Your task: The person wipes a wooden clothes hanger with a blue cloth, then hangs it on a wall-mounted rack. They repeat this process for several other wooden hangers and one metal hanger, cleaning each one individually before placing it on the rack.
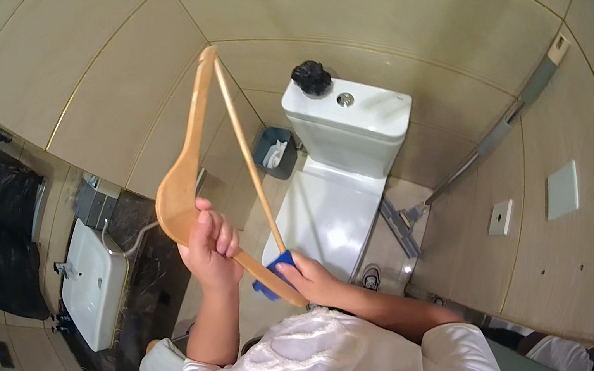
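A wooden clothes hanger with a round lower bar and a metal hook is held over the floor beside the toilet. My left hand grips its broad shoulder piece near the middle, close to the hook. At the near end, my right hand holds a blue cloth against the hanger, where the bar meets the shoulder piece. The cloth is partly hidden by my fingers and the wood. The hanger's other end points up and left, towards the tiled wall.
The white toilet has its lid down and a black plastic bundle on its tank. A waste bin stands at its left. A flat-headed floor mop leans on the right wall. A washbasin is at left.
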Demonstrator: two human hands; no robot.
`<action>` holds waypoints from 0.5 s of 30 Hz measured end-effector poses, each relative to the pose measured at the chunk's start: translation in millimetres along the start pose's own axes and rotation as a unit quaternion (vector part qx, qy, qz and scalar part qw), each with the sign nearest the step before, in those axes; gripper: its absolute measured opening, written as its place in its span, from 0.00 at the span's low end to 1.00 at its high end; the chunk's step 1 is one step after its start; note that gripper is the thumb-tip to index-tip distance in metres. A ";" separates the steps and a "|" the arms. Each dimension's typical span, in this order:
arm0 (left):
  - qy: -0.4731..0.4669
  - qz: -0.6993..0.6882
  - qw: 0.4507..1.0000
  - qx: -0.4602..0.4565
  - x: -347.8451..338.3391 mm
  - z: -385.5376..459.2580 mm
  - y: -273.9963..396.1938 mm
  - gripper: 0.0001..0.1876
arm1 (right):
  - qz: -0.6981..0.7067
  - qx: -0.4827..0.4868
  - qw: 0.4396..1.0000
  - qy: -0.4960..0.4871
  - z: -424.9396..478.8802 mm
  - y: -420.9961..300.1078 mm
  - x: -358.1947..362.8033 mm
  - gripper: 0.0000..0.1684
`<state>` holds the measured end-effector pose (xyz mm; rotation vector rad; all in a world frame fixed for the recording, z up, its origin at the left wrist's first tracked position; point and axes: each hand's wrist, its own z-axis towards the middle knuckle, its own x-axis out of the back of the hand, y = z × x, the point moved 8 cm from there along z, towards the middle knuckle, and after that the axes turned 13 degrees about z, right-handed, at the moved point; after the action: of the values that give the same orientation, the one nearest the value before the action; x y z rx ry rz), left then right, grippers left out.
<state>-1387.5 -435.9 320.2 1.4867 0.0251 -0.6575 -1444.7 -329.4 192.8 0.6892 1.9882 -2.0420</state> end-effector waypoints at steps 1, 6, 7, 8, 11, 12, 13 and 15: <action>0.009 0.000 1.000 0.001 -0.2 8.0 2.8 0.08 | -0.055 -0.032 0.998 -0.002 -4.1 -3.1 0.2 0.12; -0.003 0.018 1.000 0.012 -15.6 32.9 11.4 0.11 | 0.042 -0.049 0.998 -0.019 -17.1 -29.2 -5.0 0.14; -0.007 0.045 0.999 0.011 -23.5 33.8 11.9 0.12 | 0.018 -0.041 0.999 -0.016 -15.9 -35.4 -3.1 0.15; -0.041 0.065 0.997 0.000 -35.3 32.5 14.3 0.14 | 0.030 -0.039 0.999 -0.015 -18.3 -47.9 -5.1 0.15; -0.139 0.202 0.967 -0.067 -61.5 14.6 8.3 0.16 | 0.029 -0.003 1.000 -0.005 -15.5 -79.4 -5.3 0.16; -0.182 0.228 0.952 -0.090 -74.3 1.5 2.0 0.16 | 0.018 0.016 1.000 0.018 -13.3 -84.6 3.4 0.17; -0.231 0.254 0.931 -0.124 -78.6 -11.8 0.3 0.17 | 0.009 0.033 0.999 0.027 -10.6 -89.7 3.9 0.17; -0.261 0.319 0.886 -0.212 -93.4 -29.6 6.7 0.15 | 0.022 0.047 0.997 0.054 -5.9 -102.4 14.6 0.19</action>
<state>-1450.8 -372.8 360.6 0.7791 -0.6727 -0.4479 -1503.5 -314.1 276.7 0.8737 1.9246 -2.1261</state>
